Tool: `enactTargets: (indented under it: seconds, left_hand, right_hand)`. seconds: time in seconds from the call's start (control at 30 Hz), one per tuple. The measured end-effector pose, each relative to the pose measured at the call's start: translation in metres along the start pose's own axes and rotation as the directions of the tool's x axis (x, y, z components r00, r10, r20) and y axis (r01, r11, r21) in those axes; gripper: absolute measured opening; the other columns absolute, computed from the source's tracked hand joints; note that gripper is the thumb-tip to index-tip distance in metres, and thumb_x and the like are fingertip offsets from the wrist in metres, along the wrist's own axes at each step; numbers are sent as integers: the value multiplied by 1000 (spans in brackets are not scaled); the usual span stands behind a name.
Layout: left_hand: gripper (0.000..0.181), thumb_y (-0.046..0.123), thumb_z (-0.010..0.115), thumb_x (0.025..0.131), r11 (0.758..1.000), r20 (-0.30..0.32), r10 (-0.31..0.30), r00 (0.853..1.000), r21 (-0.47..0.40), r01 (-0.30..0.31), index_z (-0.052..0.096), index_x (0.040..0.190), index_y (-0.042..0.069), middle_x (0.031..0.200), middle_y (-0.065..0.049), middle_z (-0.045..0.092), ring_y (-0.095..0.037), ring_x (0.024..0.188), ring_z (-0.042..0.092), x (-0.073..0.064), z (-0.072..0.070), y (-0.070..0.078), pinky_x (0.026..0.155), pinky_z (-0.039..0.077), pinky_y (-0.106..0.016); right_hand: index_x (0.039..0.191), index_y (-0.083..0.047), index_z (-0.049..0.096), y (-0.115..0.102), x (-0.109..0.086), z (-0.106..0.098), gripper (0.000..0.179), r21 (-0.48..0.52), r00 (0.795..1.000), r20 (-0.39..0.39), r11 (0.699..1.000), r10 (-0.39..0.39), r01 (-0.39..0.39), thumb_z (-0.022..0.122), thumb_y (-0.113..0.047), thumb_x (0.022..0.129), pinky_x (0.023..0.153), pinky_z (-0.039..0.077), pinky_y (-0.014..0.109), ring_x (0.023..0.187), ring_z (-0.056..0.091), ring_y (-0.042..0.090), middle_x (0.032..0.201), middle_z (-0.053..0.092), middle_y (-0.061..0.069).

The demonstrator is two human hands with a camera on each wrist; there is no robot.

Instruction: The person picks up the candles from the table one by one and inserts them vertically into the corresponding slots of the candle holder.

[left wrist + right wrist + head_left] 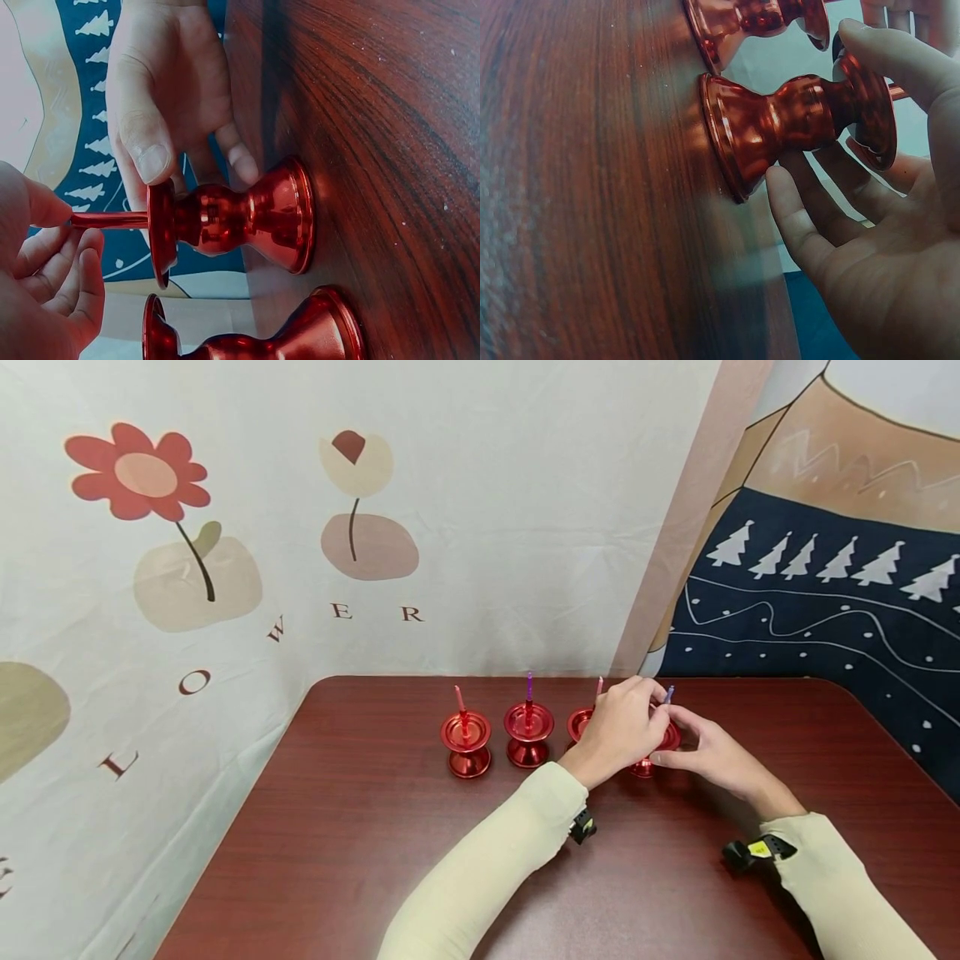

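Observation:
Near the table's back, my left hand (618, 722) pinches a blue candle (670, 694) at the top of a red metal candle holder (214, 217). Its fingertips meet at the end of the holder's thin red socket (112, 220), hiding the candle's lower part. My right hand (712, 750) steadies the same holder, thumb on the rim of its dish (877, 120) and fingers curved around the other side. The holder stands upright with its base (724, 142) on the table.
To the left stand a holder (468, 764) with a pink candle (460, 699), a holder (528, 753) with a purple candle (529, 687), and a holder (577, 725) with a pink candle (600, 685), partly behind my left hand. A printed cloth (487, 568) hangs behind the brown table (337, 860).

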State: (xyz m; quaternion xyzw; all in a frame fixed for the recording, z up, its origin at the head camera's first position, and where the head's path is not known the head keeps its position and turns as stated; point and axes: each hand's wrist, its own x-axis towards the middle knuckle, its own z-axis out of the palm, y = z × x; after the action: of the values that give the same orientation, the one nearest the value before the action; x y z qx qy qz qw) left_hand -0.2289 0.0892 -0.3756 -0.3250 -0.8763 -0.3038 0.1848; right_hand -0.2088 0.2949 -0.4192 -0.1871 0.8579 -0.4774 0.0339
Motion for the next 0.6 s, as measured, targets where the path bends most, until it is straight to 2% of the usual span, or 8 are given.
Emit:
enactTargets:
  seconds: [0.37, 0.6]
  left_hand:
    - [15, 18, 69, 108, 999, -3, -4, 1000, -51, 4, 77, 116, 9, 112, 0, 77, -4, 92, 66, 0, -2, 1, 83, 50, -9]
    - [16, 19, 67, 109, 1000, -6, -8, 1000, -10, 8, 77, 118, 10, 115, -1, 78, -7, 100, 72, 1, -2, 2, 91, 54, -15]
  right_hand:
    - [166, -1, 43, 1, -1, -1, 78, 5, 1000, 5, 1000, 15, -15, 81, -15, 99, 102, 46, 16, 129, 53, 12, 153, 58, 20]
    - [166, 1, 40, -2, -1, 0, 82, -7, 999, 13, 999, 40, -40, 80, -19, 99, 99, 49, 18, 132, 54, 31, 153, 59, 23]
